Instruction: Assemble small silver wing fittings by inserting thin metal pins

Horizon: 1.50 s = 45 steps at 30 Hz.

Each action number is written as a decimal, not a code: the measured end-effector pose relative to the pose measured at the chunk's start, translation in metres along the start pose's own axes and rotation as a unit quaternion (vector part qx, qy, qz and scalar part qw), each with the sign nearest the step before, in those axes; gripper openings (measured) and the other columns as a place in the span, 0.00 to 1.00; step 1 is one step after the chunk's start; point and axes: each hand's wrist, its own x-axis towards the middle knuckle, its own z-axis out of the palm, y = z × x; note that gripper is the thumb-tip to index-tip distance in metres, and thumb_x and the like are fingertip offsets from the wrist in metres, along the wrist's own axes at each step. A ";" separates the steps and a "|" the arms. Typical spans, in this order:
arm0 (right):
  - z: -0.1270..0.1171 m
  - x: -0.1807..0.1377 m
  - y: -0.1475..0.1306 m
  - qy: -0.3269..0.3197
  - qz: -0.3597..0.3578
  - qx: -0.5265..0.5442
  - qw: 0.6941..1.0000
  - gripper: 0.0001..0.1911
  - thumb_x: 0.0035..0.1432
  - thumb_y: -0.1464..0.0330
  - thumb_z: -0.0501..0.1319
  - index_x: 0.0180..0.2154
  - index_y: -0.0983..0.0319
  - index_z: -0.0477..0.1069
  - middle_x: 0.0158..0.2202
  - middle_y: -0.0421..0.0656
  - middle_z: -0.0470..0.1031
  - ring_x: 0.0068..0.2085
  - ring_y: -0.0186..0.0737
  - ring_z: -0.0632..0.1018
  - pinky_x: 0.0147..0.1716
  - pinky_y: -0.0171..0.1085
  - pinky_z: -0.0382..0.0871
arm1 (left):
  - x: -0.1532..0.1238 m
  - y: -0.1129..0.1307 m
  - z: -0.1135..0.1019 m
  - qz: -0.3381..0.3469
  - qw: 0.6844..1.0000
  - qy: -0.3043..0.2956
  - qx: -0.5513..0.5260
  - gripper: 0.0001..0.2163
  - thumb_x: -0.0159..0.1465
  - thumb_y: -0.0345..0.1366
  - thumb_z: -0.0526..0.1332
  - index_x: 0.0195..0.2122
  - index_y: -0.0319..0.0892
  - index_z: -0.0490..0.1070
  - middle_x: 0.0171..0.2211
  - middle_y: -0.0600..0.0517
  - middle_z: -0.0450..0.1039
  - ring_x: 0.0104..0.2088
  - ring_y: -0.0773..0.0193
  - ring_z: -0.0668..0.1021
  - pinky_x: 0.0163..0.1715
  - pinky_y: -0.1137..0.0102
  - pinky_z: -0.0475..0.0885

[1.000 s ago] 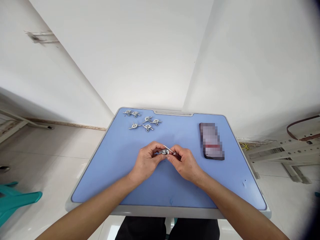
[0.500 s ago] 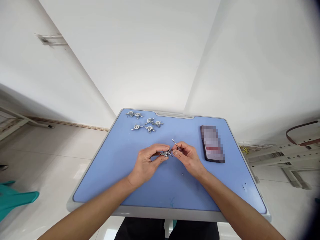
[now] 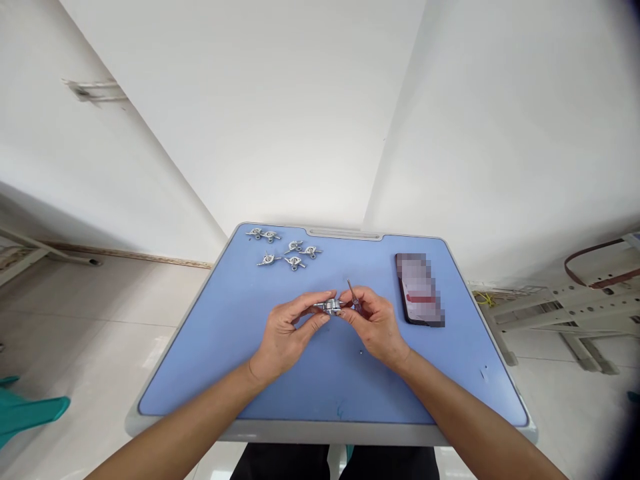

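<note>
Above the middle of a blue table (image 3: 225,360), my left hand (image 3: 285,333) pinches a small silver metal fitting (image 3: 327,306) between thumb and fingers. My right hand (image 3: 375,323) meets it from the right and holds a thin metal pin (image 3: 351,291) that sticks up and slightly to the left, its lower end at the fitting. Both forearms reach in from the near edge.
Several similar silver fittings (image 3: 285,250) lie in a loose group at the table's far left. A dark phone (image 3: 420,290) lies flat at the far right. A tiny dark speck (image 3: 361,352) rests on the table near my right wrist. White walls stand behind.
The pin in my right hand has swung from lying nearly flat across the fitting to pointing upward. Both hands stay together at the table's middle.
</note>
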 end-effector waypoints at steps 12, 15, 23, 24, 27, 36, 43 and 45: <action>0.005 -0.004 0.007 0.007 -0.038 -0.059 0.998 0.04 0.53 0.68 0.64 0.34 0.60 0.73 0.29 0.39 0.74 0.28 0.32 0.71 0.26 0.32 0.66 | 0.005 -0.001 0.000 -0.034 0.995 0.002 -0.096 0.05 0.59 0.35 0.66 0.35 0.42 0.78 0.37 0.50 0.79 0.39 0.62 0.79 0.40 0.68 0.76; 0.006 -0.005 0.010 0.025 -0.101 -0.085 0.991 0.02 0.54 0.69 0.64 0.31 0.60 0.72 0.30 0.39 0.74 0.28 0.31 0.71 0.26 0.32 0.65 | 0.003 -0.005 0.001 0.019 0.998 -0.004 -0.068 0.04 0.62 0.32 0.63 0.36 0.43 0.77 0.38 0.50 0.76 0.41 0.62 0.78 0.41 0.69 0.75; 0.006 -0.012 0.013 0.030 -0.220 -0.134 0.966 0.02 0.58 0.71 0.61 0.35 0.58 0.71 0.33 0.42 0.76 0.29 0.32 0.73 0.23 0.32 0.66 | -0.003 -0.008 0.004 0.106 0.994 -0.011 -0.026 0.09 0.64 0.27 0.59 0.39 0.47 0.76 0.39 0.51 0.74 0.42 0.65 0.77 0.42 0.70 0.73; 0.006 -0.012 0.013 0.030 -0.224 -0.138 0.964 0.02 0.58 0.71 0.61 0.35 0.58 0.71 0.33 0.42 0.76 0.29 0.32 0.73 0.23 0.32 0.66 | -0.003 -0.008 0.004 0.109 0.994 -0.012 -0.020 0.09 0.64 0.27 0.59 0.39 0.47 0.76 0.39 0.51 0.75 0.41 0.66 0.77 0.42 0.71 0.73; 0.005 -0.010 0.014 0.033 -0.218 -0.137 0.966 0.01 0.58 0.70 0.62 0.34 0.58 0.72 0.32 0.42 0.76 0.29 0.32 0.73 0.24 0.32 0.66 | -0.001 -0.009 0.003 0.098 0.995 -0.009 -0.016 0.08 0.64 0.28 0.60 0.39 0.46 0.77 0.39 0.51 0.76 0.41 0.65 0.77 0.41 0.71 0.74; 0.005 -0.001 0.004 0.065 0.092 -0.028 0.993 0.09 0.48 0.62 0.66 0.28 0.62 0.76 0.19 0.37 0.71 0.21 0.31 0.66 0.20 0.32 0.60 | 0.006 -0.008 0.001 -0.109 0.988 -0.056 -0.097 0.15 0.62 0.39 0.61 0.49 0.42 0.73 0.47 0.47 0.76 0.47 0.58 0.78 0.46 0.63 0.75; 0.004 -0.003 -0.010 0.023 0.184 0.066 0.981 0.15 0.50 0.57 0.63 0.30 0.63 0.74 0.19 0.36 0.70 0.16 0.26 0.60 0.16 0.31 0.51 | 0.002 -0.007 0.008 -0.025 0.998 -0.012 0.054 0.11 0.61 0.34 0.61 0.45 0.41 0.72 0.38 0.49 0.77 0.38 0.62 0.79 0.40 0.67 0.76; 0.006 -0.004 -0.012 0.023 0.191 0.079 0.978 0.13 0.49 0.59 0.63 0.30 0.63 0.74 0.19 0.35 0.69 0.16 0.26 0.59 0.16 0.31 0.50 | 0.000 -0.006 0.009 0.006 0.997 -0.001 0.083 0.10 0.63 0.33 0.59 0.45 0.42 0.71 0.38 0.49 0.76 0.37 0.63 0.78 0.39 0.68 0.76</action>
